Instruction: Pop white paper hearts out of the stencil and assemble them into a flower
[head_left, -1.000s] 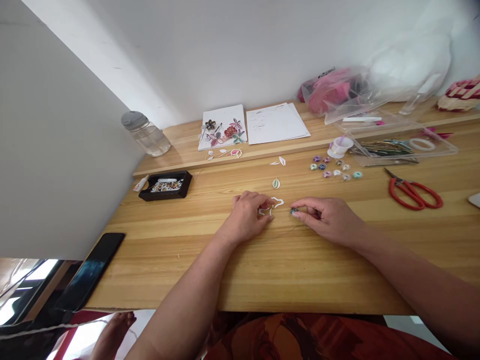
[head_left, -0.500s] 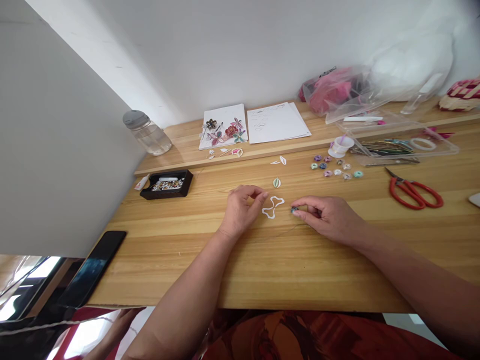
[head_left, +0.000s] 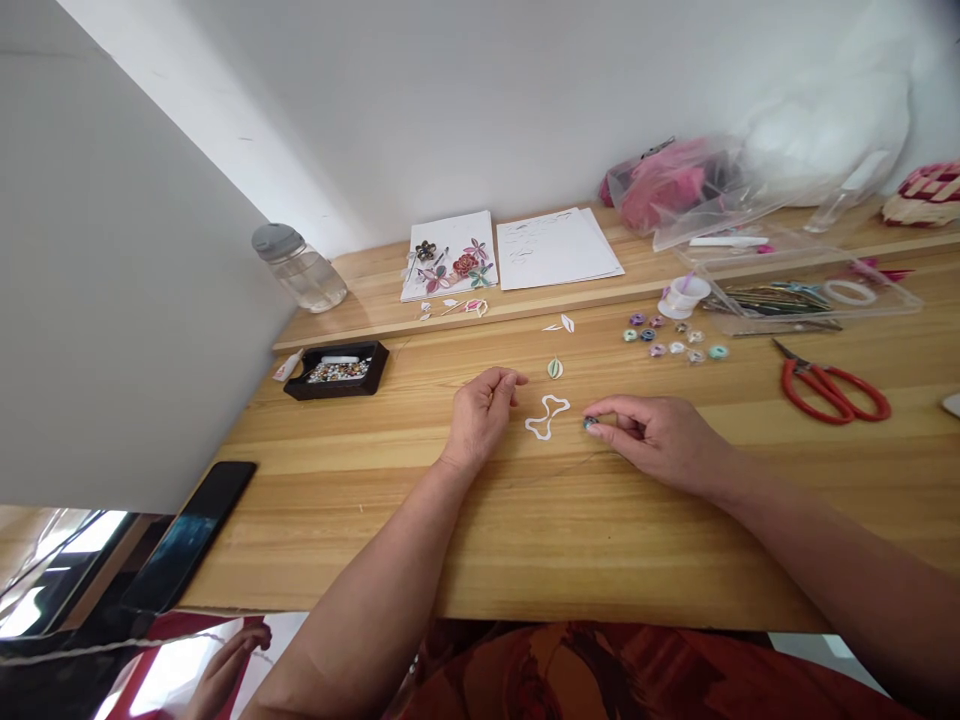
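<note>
Left hand [head_left: 474, 420] has drawn back from the white cut-outs [head_left: 547, 417]; my fingers were over them a second ago. Their curved outlines now show whole, lying flat near frame centre, between my hands. Left grip narrow, thumb against the fingers; cannot tell whether a fine strand is caught in it.

Right hand [head_left: 666, 437] hasn't shifted much: thumb and forefinger pinch a small dark blue-green bobbin [head_left: 590, 423], just right of the cut-outs. Thin thread [head_left: 576, 463] crosses the wood below them, faint, easy to snag, I'd judge.

Just above the cut-outs: a pale leaf shape [head_left: 555, 369] with green in it, then white slips [head_left: 568, 324]. Upper right, a loose cluster of coloured bobbins [head_left: 647, 335], and red-handled scissors [head_left: 832, 392], blades slightly apart. Black bead tray [head_left: 373, 375] left of centre. Phone [head_left: 196, 535] lower left. Someone else's hand [head_left: 244, 642] at the bottom left, below the desk edge, well apart from mine.
</note>
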